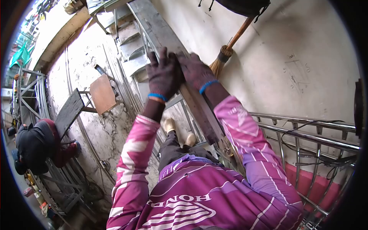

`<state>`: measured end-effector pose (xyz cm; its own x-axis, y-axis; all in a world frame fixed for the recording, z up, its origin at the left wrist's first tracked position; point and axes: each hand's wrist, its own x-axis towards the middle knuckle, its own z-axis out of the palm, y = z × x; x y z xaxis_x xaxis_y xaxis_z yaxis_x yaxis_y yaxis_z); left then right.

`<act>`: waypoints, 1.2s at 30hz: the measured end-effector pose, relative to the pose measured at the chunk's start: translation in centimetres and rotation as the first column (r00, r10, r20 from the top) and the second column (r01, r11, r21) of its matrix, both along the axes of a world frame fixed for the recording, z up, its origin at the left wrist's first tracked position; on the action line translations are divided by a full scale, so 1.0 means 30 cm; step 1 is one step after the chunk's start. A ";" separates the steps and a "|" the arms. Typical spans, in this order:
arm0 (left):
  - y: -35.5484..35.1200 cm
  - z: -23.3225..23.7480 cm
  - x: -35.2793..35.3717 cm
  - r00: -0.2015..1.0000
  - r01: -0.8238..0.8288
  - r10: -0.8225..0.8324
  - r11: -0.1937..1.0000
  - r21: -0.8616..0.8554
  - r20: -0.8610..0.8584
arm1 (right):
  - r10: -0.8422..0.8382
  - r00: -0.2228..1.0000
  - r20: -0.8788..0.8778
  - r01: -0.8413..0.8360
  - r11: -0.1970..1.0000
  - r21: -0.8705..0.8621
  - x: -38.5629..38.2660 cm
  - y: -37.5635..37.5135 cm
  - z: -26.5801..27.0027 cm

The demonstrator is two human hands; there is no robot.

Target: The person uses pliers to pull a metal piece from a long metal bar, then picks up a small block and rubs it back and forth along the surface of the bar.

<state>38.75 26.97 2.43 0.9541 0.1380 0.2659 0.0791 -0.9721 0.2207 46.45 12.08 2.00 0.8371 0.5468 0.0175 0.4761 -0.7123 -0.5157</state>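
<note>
My left hand [165, 76], in a dark knitted glove with a blue and orange cuff, has its fingers stretched out and apart. It is over the left edge of a long grey metal beam [155, 25], close beside my other hand. My right hand [196, 72], in a matching glove with a blue cuff, appears to lie flat on the beam, fingers extended. No held object shows in either hand; the palms are hidden. The beam runs from the top of the view down toward my body, and below my hands its near part [197, 111] looks darker.
A broom [226, 53] leans at the wall on the right, above a shiny metal railing [306, 134]. Metal shelf-like steps [132, 46] and long rods [117, 73] lie left of the beam. Farther left are a brown board [102, 94] and a bent-over person [36, 145].
</note>
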 end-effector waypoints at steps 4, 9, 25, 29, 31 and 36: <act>-0.211 -0.054 -0.245 0.979 0.168 -0.139 0.964 -0.204 0.148 | -0.016 1.000 0.027 0.013 0.994 0.106 -0.300 -0.274 0.025; -0.339 -0.080 -0.382 0.985 0.157 -0.131 0.948 -0.276 0.108 | -0.067 0.993 -0.102 0.037 0.961 -0.276 -0.471 -0.381 0.122; -0.199 -0.058 -0.230 0.982 0.148 -0.121 0.970 -0.192 0.144 | -0.043 0.997 -0.068 0.047 0.997 0.055 -0.297 -0.268 0.015; -0.370 -0.044 -0.462 0.981 0.177 -0.192 0.921 -0.346 -0.011 | 0.047 0.998 0.048 -0.043 0.995 -0.090 -0.524 -0.451 0.070; -0.347 -0.050 -0.427 0.987 0.160 -0.156 0.928 -0.336 0.040 | 0.024 0.998 -0.052 -0.030 0.992 -0.120 -0.484 -0.401 0.126; -0.107 -0.077 -0.130 0.986 0.059 -0.023 0.976 -0.209 0.166 | 0.142 0.980 0.141 -0.137 0.990 -0.044 -0.131 -0.147 -0.056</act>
<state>34.85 23.77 0.11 0.9067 0.1698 0.3860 -0.0137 -0.9030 0.4294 42.53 7.68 0.32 0.7425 0.6605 0.1114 0.6395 -0.6495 -0.4112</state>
